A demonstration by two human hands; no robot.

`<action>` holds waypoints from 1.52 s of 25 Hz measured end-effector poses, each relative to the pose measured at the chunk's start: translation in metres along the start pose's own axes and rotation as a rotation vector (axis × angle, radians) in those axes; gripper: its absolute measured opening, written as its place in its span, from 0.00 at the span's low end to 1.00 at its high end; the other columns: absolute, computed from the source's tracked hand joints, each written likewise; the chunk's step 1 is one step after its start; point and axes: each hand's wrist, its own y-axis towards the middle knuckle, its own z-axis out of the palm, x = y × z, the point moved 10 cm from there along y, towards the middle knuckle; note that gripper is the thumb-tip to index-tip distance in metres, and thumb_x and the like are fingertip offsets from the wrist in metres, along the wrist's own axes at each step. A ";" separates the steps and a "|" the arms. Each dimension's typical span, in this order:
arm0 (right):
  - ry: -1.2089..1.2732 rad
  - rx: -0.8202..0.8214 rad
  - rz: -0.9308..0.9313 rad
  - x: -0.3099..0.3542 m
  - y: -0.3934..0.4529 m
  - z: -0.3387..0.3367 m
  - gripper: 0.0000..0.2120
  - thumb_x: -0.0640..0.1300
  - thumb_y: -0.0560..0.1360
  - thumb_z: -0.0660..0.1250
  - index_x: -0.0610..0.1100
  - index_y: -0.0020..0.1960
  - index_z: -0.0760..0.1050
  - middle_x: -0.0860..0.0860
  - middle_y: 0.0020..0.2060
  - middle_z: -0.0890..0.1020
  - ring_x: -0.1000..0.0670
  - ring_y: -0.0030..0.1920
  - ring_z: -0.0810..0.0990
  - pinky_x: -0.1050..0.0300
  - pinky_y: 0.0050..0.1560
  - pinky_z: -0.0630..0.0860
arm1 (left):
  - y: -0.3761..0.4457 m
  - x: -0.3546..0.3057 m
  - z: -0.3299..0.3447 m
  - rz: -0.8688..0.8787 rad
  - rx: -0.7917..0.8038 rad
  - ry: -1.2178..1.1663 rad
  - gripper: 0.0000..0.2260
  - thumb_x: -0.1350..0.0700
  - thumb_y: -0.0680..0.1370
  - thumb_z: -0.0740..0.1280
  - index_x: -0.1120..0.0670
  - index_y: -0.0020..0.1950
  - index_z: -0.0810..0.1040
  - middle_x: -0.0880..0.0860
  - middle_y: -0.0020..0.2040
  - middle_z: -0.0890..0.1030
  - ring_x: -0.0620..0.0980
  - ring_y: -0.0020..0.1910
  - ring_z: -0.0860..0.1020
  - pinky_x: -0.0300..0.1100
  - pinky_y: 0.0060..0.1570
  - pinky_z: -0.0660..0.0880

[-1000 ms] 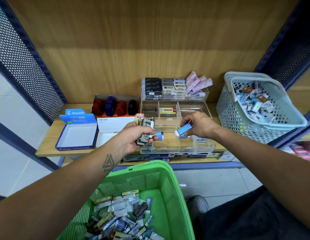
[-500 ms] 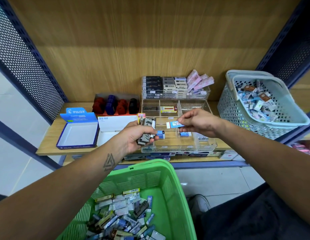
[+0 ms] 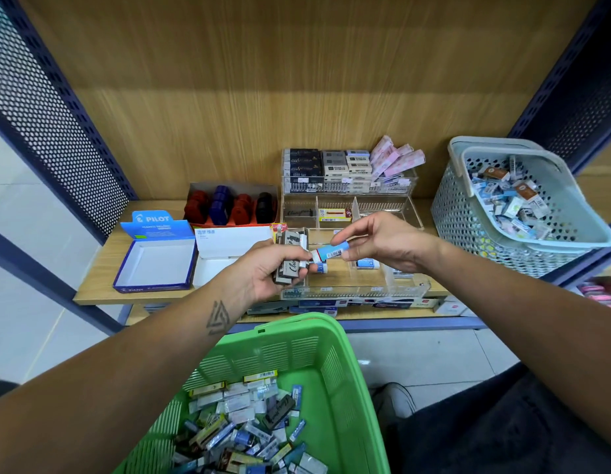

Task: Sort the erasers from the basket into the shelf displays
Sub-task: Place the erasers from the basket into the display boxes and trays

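Head view: I'm seeing right hand (image 3: 382,242) pinching light, stiff blue eraser (image 3: 333,251) endwise, left hand (image 3: 266,271) gripping eraser stack (image 3: 292,256).

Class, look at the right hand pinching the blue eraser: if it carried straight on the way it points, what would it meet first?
The right hand points its blue eraser leftward, so it would probably meet the stack of erasers gripped by the left hand first; depth is uncertain.

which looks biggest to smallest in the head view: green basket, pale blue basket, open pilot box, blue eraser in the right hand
1. green basket, though it is nearest the camera
2. pale blue basket
3. open Pilot box
4. blue eraser
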 end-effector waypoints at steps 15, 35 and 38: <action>-0.094 -0.061 -0.104 0.008 0.007 0.017 0.12 0.31 0.71 0.74 0.34 0.53 0.80 0.38 0.45 0.84 0.46 0.41 0.84 0.53 0.47 0.82 | 0.002 -0.012 -0.019 0.089 -0.127 -0.082 0.20 0.68 0.71 0.73 0.67 0.62 0.75 0.65 0.46 0.84 0.57 0.42 0.83 0.38 0.29 0.78; -0.621 -0.063 -0.183 0.014 0.008 0.019 0.15 0.38 0.69 0.79 0.42 0.55 0.84 0.50 0.46 0.83 0.51 0.43 0.81 0.58 0.47 0.80 | 0.001 -0.007 -0.012 0.067 -0.049 -0.081 0.22 0.69 0.72 0.72 0.70 0.65 0.73 0.68 0.49 0.84 0.55 0.40 0.85 0.37 0.28 0.78; -0.742 -0.118 -0.195 0.019 0.011 0.012 0.14 0.39 0.69 0.78 0.43 0.54 0.84 0.50 0.46 0.82 0.52 0.41 0.78 0.58 0.45 0.77 | 0.001 -0.007 -0.014 0.057 -0.058 -0.069 0.21 0.69 0.72 0.72 0.70 0.64 0.74 0.67 0.49 0.84 0.55 0.40 0.85 0.37 0.28 0.78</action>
